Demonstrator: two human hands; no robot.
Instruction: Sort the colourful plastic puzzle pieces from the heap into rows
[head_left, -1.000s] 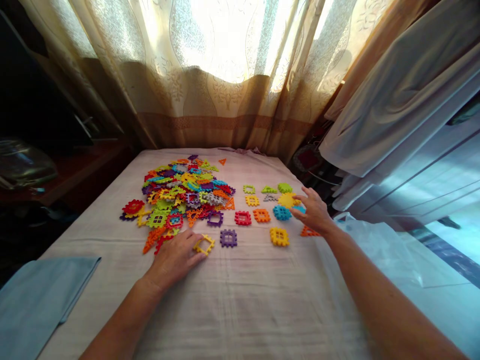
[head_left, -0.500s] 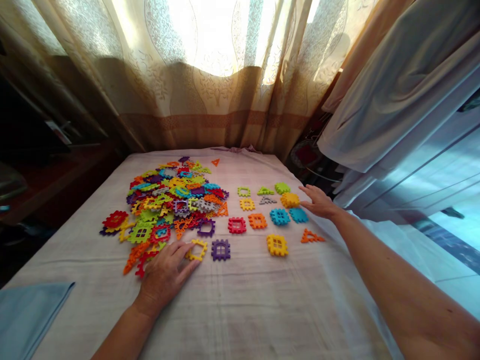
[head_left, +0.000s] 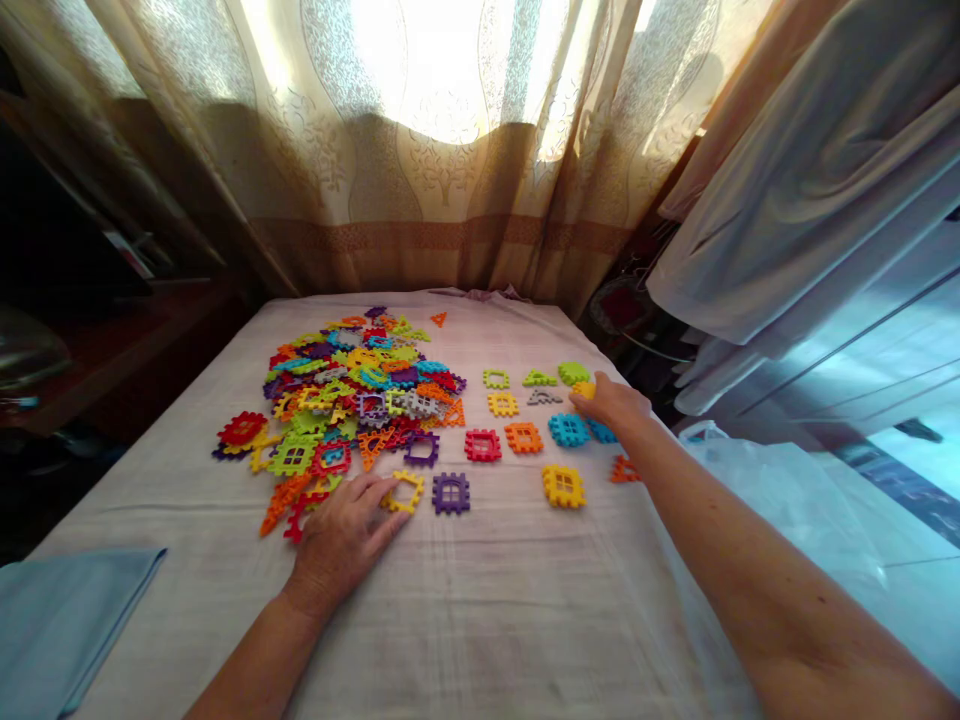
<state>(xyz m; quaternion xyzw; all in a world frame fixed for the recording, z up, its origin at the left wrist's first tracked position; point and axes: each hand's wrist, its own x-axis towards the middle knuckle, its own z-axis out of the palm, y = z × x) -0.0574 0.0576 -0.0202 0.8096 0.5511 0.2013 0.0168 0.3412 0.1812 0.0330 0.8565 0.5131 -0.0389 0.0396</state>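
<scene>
My left hand [head_left: 351, 527] rests on the sheet at the front of a heap of interlocking plastic building pieces [head_left: 360, 375]. Its thumb and fingers are closed about the near-left edge of a yellow square frame piece [head_left: 407, 493], which lies flat. Just right of that is a purple window piece [head_left: 451, 493]. At the right side, my right hand [head_left: 619, 402] has its fingers closed on a yellow toothed piece [head_left: 583, 392], partly covering it. Beneath the hand, a blue piece [head_left: 602, 431] and an orange triangle [head_left: 624, 470] are partly hidden.
Separate pieces lie in loose rows, including a red frame [head_left: 482, 446], an orange frame [head_left: 523, 438], a blue window piece [head_left: 568, 430] and a yellow window piece [head_left: 563, 487]. A folded blue cloth [head_left: 82, 610] lies front left. A clear plastic bag [head_left: 780, 500] is at the right.
My right hand has moved left and closed on the yellow toothed piece, covering part of it and the blue piece. My left hand stays at the yellow frame. The view has shifted slightly.
</scene>
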